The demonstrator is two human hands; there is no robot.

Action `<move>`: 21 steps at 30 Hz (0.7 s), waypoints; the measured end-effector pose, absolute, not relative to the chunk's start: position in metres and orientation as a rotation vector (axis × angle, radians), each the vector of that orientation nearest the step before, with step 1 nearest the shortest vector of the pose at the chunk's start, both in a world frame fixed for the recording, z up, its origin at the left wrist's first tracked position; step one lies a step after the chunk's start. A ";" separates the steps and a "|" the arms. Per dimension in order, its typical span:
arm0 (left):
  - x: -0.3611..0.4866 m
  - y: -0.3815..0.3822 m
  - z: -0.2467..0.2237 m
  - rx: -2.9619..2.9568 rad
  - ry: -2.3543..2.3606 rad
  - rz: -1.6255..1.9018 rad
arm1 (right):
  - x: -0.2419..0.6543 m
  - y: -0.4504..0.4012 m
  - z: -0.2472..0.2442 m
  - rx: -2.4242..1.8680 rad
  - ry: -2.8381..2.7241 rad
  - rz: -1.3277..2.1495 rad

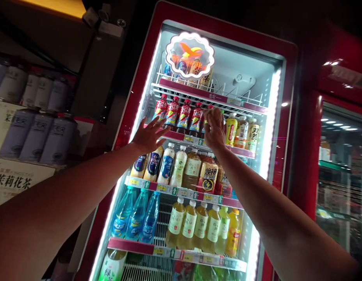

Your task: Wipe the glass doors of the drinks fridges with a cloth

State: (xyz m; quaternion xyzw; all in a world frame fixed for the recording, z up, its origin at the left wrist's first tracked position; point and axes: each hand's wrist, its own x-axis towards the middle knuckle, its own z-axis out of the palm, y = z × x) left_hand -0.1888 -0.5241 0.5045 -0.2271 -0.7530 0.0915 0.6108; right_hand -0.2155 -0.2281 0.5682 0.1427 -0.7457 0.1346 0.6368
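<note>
A lit drinks cooler with a red frame (290, 78) stands in front of me, its shelves holding bottles. My left hand (149, 136) is spread in front of the second shelf's left end, fingers apart, holding nothing, below the red-capped bottles (185, 115). My right hand (215, 128) reaches to the middle of the same shelf, fingers curled at a red-capped bottle (210, 107) that it mostly hides; whether it grips it I cannot tell. To the right of that hand are a yellow bottle (231, 129) and two more bottles with pale caps.
Lower shelves hold white-capped bottles (168, 164), blue bottles (137, 216) and pale green-tea bottles (201, 222). Stacked grey canisters (59, 138) stand on boxes at the left. Another red-framed cooler (315, 156) is at the right. A round glowing sign (190, 54) hangs at the cooler's top.
</note>
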 end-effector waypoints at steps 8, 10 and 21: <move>-0.196 -0.572 0.509 -0.549 -1.711 0.164 | -0.215 -0.292 0.560 0.581 -1.672 0.159; -0.198 -0.577 0.509 -0.577 -1.697 0.168 | -0.212 -0.298 0.561 0.615 -1.670 0.100; -0.181 -0.611 0.519 -0.538 -1.748 0.194 | -0.212 -0.381 0.565 0.789 -1.635 0.031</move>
